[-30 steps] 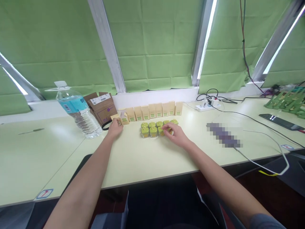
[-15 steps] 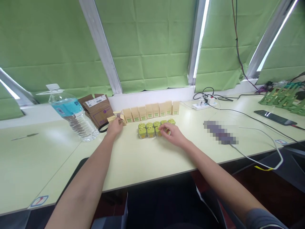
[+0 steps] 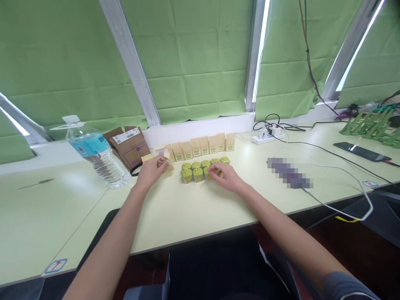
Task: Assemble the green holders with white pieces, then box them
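My left hand point(image 3: 150, 171) has its fingers closed on a small cream box point(image 3: 169, 164) at the left end of a row of similar boxes point(image 3: 196, 146). Part of that box hides behind my fingers. My right hand point(image 3: 227, 178) is over the front row of small clear jars with green lids point(image 3: 198, 174). Its thumb and fingers are pinched at the top of one jar point(image 3: 206, 173), which is partly covered. The jars stand close together in two rows, each lid topped by a small loop.
A large water bottle point(image 3: 96, 154) leans left, beside an open brown carton point(image 3: 131, 149). A black ring-shaped thing point(image 3: 136, 169) lies near my left wrist. On the right are a power strip point(image 3: 268, 137), cables, a blurred-out object point(image 3: 289, 173) and a phone point(image 3: 361, 151).
My left hand has moved right and a little toward me, and a cream box now shows at its fingertips, in front of the row. My right hand has barely moved.
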`<state>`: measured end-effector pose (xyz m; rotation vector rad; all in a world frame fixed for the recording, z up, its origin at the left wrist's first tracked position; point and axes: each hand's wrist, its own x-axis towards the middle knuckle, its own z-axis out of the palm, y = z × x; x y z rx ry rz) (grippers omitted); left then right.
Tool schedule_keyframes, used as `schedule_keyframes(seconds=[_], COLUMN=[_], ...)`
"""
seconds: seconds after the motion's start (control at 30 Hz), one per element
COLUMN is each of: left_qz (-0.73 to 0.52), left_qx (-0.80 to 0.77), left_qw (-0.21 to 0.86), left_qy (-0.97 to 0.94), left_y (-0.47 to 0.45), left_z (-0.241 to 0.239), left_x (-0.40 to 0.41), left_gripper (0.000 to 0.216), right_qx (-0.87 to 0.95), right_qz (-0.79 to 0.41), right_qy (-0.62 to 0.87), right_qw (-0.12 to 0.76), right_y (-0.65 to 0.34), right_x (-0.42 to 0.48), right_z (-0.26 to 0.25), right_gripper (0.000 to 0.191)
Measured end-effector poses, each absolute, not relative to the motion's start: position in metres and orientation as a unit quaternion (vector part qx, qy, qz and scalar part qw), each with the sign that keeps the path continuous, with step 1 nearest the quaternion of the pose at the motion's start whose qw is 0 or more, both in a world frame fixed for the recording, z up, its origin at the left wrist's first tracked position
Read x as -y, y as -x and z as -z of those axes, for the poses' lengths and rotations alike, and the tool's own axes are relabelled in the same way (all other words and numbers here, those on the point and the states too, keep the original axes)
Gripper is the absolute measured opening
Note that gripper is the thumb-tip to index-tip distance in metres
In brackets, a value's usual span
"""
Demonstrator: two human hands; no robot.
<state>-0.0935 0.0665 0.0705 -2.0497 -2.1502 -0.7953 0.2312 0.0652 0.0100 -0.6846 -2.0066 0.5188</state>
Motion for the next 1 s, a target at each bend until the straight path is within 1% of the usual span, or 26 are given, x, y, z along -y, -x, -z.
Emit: schedule_keyframes(seconds=[0.17,0.37,0.47,0.63,0.7,0.8,0.83,0.9,0.93,1.0], left_qz=[0.297,0.323,0.369,0.400,0.403,0.418,0.439,0.524,0.584,0.669], left_qx=[0.631,0.583,0.547,0.513,0.505,0.471,0.457,0.430,0.423,0.416], left_qw=[0.009,0.011,-0.057,-0.214,-0.268,-0.337,-0.352,-0.361,-0.342,-0.293], left_qy=[0.716,0.746,0.749,0.728,0.715,0.700,0.689,0.641,0.603,0.542], left_y=[0.038,-0.005,-0.019,-0.038,-0.043,-0.047,-0.047,-0.045,-0.044,-0.041], left_z=[-0.084,-0.095,-0.098,-0.098,-0.095,-0.083,-0.077,-0.062,-0.054,-0.040], left_x=[-0.055,-0.042,-0.032,-0.020,-0.017,-0.016,-0.016,-0.019,-0.021,-0.026], left_gripper=[0.024,0.023,0.022,0.024,0.028,0.035,0.037,0.042,0.044,0.039], right_qx=[0.802,0.780,0.768,0.767,0.771,0.774,0.775,0.782,0.787,0.796], right_qz=[-0.211,-0.234,-0.258,-0.305,-0.305,-0.288,-0.283,-0.272,-0.263,-0.240], right_qy=[0.290,0.300,0.305,0.293,0.301,0.317,0.317,0.309,0.304,0.294], right_qw=[0.478,0.497,0.501,0.482,0.471,0.467,0.467,0.468,0.469,0.471], right_y=[-0.231,-0.231,-0.231,-0.231,-0.231,-0.232,-0.233,-0.234,-0.235,-0.236], right_x=[-0.065,-0.066,-0.064,-0.059,-0.059,-0.060,-0.060,-0.060,-0.060,-0.060], right_z=[-0.011,-0.010,-0.012,-0.015,-0.015,-0.015,-0.015,-0.016,-0.016,-0.016], right_gripper=[0.013,0.023,0.035,0.065,0.069,0.065,0.065,0.064,0.063,0.063])
